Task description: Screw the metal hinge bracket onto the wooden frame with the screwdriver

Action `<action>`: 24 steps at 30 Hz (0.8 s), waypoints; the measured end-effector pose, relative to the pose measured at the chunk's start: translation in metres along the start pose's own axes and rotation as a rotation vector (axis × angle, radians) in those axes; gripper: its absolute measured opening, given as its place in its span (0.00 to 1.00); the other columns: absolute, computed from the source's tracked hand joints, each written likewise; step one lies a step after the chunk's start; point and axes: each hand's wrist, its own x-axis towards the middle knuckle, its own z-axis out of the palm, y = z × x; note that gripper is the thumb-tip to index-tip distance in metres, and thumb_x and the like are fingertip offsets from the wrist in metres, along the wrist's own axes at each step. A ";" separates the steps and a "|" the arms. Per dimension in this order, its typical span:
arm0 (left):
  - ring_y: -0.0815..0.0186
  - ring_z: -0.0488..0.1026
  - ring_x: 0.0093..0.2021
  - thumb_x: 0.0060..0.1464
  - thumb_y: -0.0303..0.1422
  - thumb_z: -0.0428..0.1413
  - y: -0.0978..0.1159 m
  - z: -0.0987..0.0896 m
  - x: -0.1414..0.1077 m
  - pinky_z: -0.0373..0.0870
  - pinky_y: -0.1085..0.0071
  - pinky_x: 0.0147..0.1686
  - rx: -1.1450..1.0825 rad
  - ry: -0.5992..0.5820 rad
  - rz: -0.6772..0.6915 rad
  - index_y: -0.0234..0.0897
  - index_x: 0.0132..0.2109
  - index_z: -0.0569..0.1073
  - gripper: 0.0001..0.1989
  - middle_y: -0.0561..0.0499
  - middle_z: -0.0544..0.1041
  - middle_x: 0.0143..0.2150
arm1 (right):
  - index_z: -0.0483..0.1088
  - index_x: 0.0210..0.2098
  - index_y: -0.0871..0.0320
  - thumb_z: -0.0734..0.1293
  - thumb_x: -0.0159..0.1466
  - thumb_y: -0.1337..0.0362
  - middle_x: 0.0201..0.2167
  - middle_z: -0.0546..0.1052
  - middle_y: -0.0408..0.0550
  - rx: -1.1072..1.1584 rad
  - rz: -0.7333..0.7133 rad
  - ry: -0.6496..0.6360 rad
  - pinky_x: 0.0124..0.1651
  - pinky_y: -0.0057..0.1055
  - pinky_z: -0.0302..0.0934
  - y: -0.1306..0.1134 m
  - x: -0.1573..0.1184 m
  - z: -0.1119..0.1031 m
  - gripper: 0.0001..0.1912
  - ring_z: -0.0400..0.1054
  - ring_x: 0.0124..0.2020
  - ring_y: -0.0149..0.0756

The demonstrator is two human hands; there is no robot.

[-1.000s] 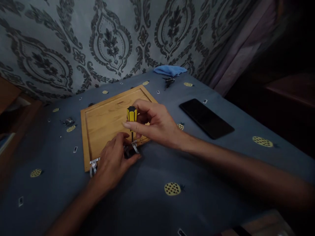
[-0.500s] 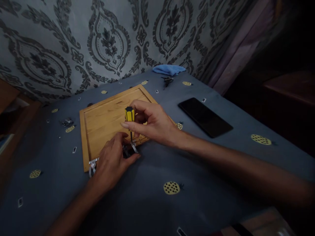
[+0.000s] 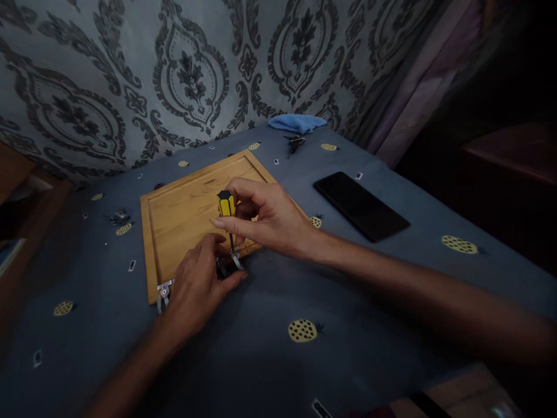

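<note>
A wooden panel (image 3: 191,215) with a raised rim lies on the dark blue patterned cloth. My right hand (image 3: 270,217) holds a yellow and black screwdriver (image 3: 226,204) nearly upright, its shaft reaching down to a metal hinge (image 3: 236,259) at the panel's near edge. Around that hinge, my left hand (image 3: 202,270) has its thumb and fingers on either side, steadying it; the fingertips are partly hidden. A second metal hinge (image 3: 164,291) sits at the panel's near left corner, beside my left wrist.
Right of the panel lies a black phone (image 3: 361,206). A blue cloth (image 3: 297,122) and a small dark object (image 3: 295,144) are at the back. Small metal pieces (image 3: 118,217) lie left of the panel. Wooden furniture (image 3: 32,215) stands at the far left.
The screwdriver's handle has tipped slightly to the left, with my right hand moving a little along with it. My left hand stays at the hinge.
</note>
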 end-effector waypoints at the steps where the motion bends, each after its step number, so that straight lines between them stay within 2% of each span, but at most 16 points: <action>1: 0.50 0.79 0.50 0.53 0.37 0.65 0.000 0.000 0.000 0.72 0.54 0.47 -0.001 0.000 0.007 0.43 0.53 0.65 0.23 0.48 0.82 0.47 | 0.59 0.29 0.54 0.71 0.67 0.64 0.23 0.63 0.35 -0.001 -0.002 -0.001 0.23 0.24 0.53 0.000 0.000 0.000 0.16 0.60 0.23 0.26; 13: 0.50 0.79 0.47 0.54 0.38 0.64 0.001 -0.002 0.001 0.72 0.54 0.46 -0.015 -0.020 0.010 0.42 0.50 0.65 0.20 0.49 0.81 0.44 | 0.56 0.31 0.54 0.70 0.66 0.67 0.22 0.58 0.32 0.043 -0.047 -0.069 0.24 0.24 0.47 -0.002 -0.001 0.001 0.16 0.56 0.23 0.25; 19: 0.51 0.79 0.43 0.55 0.41 0.63 -0.006 0.002 -0.001 0.73 0.56 0.41 0.072 0.030 0.042 0.41 0.45 0.69 0.15 0.47 0.80 0.40 | 0.56 0.30 0.54 0.70 0.66 0.68 0.24 0.60 0.34 -0.063 -0.140 -0.106 0.29 0.24 0.52 -0.011 -0.004 0.002 0.17 0.57 0.28 0.26; 24: 0.50 0.79 0.45 0.56 0.40 0.63 -0.010 0.005 -0.001 0.75 0.54 0.44 0.105 0.064 0.089 0.39 0.44 0.71 0.14 0.45 0.81 0.42 | 0.60 0.31 0.56 0.71 0.66 0.67 0.25 0.63 0.35 -0.120 -0.195 -0.133 0.33 0.25 0.55 -0.013 -0.005 0.002 0.14 0.59 0.29 0.27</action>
